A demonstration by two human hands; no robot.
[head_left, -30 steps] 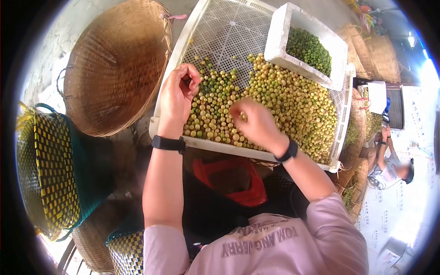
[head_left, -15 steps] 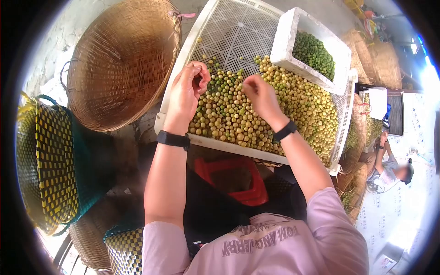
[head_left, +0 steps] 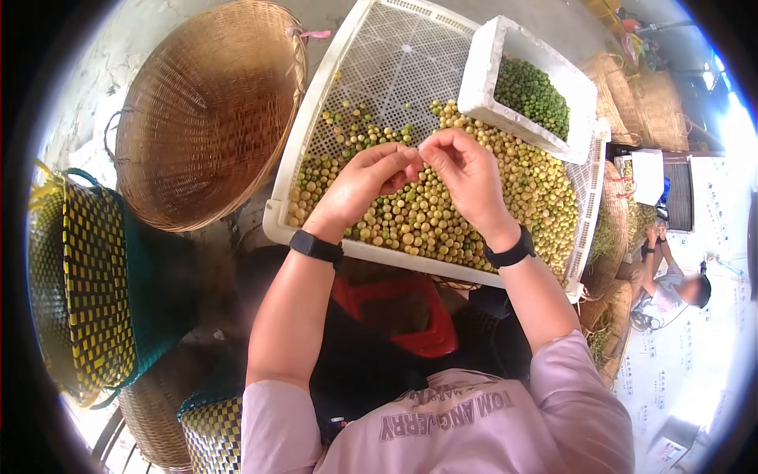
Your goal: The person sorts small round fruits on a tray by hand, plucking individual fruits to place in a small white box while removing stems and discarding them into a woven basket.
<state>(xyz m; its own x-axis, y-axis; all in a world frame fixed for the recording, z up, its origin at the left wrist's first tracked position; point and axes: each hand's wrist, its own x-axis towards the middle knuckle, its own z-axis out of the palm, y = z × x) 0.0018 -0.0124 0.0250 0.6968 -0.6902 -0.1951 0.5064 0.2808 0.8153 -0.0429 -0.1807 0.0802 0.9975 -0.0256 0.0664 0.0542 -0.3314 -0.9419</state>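
Fingertips of the left hand [head_left: 359, 186] and the right hand [head_left: 470, 178] meet above the middle of the heap of small round fruits [head_left: 525, 186]. Both hands are curled into a pinch. Whether a fruit sits between them is hidden by the fingers, so I cannot tell. The heap lies on a white perforated tray [head_left: 395, 55], banked toward its near and right edges, with bare mesh at the far left. A white foam box [head_left: 482, 75] of darker green fruits [head_left: 537, 87] rests at the tray's far right corner.

Risk, as I judge it, sits mostly at the near rim — the fruits crowd against the low lip, and a wrist dragged back across them could roll some over it toward the red container [head_left: 410, 324] below. Anything pinched is small and smooth, so a loose hold would drop it into the heap, lost among look-alikes. What carries the tray is not in view, so weight leaned on the near edge might tip it — foam box and all. The woven basket [head_left: 205, 118] stands just left of the tray.
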